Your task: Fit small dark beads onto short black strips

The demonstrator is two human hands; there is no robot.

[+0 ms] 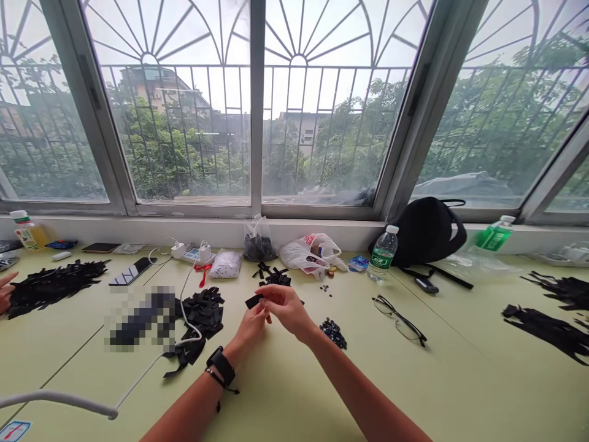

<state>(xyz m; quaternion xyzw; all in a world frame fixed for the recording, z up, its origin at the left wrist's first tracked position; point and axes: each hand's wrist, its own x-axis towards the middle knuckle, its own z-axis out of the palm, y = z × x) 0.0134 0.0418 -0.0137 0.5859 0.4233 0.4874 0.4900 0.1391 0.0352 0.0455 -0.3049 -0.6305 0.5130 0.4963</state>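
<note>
My left hand [251, 331], with a black watch on its wrist, is closed around a short black fabric strip [253, 302]. My right hand [289, 310] meets it from the right, thumb and fingers pinched at the strip's end; whatever small part lies between those fingertips is hidden. Just beyond the hands lies a small heap of black strips [276, 277]. To the left is a larger loose pile of black strips [205, 313]. A mound of small dark shiny round pieces, like buttons [333, 333], sits right of my right forearm.
A white cable [184, 301] crosses the table at left, near a phone [133, 272] and power strip [193, 253]. Glasses [400, 320], a water bottle [383, 253] and a black bag [426, 236] stand right. Another person's hand [6, 291] touches strips far left.
</note>
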